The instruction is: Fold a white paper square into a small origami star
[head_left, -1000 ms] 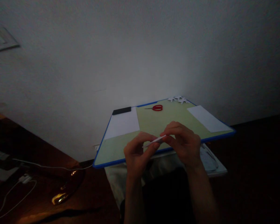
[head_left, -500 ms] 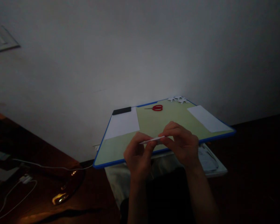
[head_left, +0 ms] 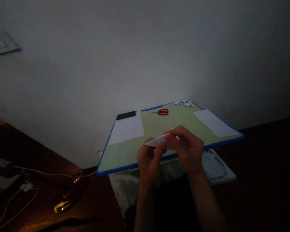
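Observation:
A small folded piece of white paper (head_left: 157, 141) is pinched between both hands above the front edge of the table. My left hand (head_left: 148, 161) grips its left part, thumb on the near face, with a pointed corner sticking out to the left. My right hand (head_left: 188, 148) pinches the right end between thumb and fingers, hiding part of it. Beyond the hands, red-handled scissors (head_left: 162, 112) lie on the green tabletop (head_left: 164, 124), blades pointing left.
White sheets lie left (head_left: 128, 129) and right (head_left: 215, 124) on the blue-edged table. A dark flat object (head_left: 126, 115) rests on the left sheet. Several folded white paper pieces (head_left: 185, 103) are heaped at the far right corner. A white cable (head_left: 50, 174) runs at lower left.
The folded paper has tilted so that its broad face shows, where only a thin edge showed before. My left hand has shifted slightly right; the right hand has moved a little left.

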The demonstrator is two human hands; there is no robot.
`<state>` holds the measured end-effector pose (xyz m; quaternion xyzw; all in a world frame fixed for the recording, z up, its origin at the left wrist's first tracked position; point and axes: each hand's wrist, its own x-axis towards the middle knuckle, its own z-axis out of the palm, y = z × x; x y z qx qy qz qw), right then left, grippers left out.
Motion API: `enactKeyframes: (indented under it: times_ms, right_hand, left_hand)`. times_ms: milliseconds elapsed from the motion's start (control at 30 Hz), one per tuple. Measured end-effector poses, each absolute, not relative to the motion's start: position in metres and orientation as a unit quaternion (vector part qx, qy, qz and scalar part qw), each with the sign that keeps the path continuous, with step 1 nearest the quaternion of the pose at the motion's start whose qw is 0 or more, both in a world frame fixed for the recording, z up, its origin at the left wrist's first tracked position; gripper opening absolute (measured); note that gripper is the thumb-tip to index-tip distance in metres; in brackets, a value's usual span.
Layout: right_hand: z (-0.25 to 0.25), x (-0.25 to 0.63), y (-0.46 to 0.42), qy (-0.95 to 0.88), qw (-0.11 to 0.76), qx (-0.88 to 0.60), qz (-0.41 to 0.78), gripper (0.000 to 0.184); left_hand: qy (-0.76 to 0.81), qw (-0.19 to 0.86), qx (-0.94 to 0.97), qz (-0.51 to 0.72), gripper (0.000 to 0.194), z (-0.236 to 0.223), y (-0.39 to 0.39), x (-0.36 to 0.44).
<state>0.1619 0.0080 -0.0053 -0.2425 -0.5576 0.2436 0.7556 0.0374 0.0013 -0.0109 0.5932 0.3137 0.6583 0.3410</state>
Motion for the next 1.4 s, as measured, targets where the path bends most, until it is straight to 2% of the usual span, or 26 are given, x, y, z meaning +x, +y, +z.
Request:
enactKeyframes:
  times_ms: [200,433,567,833,967,1200,1400]
  right_hand:
    - [-0.004,0.155,0.008,-0.545,0.753,-0.247,0.274,0.005]
    - [-0.001,0.149,0.006,-0.497,0.751,-0.282,0.331,0.006]
    - [0.001,0.144,0.006,-0.462,0.742,-0.283,0.396,0.009]
    - [-0.001,0.143,0.011,-0.428,0.707,-0.288,0.483,0.016]
    - [-0.002,0.151,0.014,-0.465,0.693,-0.277,0.477,0.014]
    - [-0.004,0.157,0.015,-0.468,0.709,-0.268,0.455,0.011]
    - [0.0,0.151,0.011,-0.429,0.727,-0.296,0.447,0.015]
  left_hand:
    - [0.344,0.279,0.6,0.666,0.036,-0.015,0.001,0.033]
    - [0.338,0.288,0.567,0.694,0.038,-0.017,0.003,0.037]
    - [0.388,0.275,0.587,0.656,0.044,-0.019,0.002,0.037]
    - [0.41,0.211,0.648,0.607,0.037,-0.012,-0.002,0.034]
    - [0.422,0.2,0.649,0.6,0.038,-0.009,-0.004,0.031]
    - [0.385,0.306,0.656,0.573,0.038,-0.006,-0.005,0.031]
    - [0.406,0.269,0.653,0.58,0.027,-0.017,-0.002,0.036]
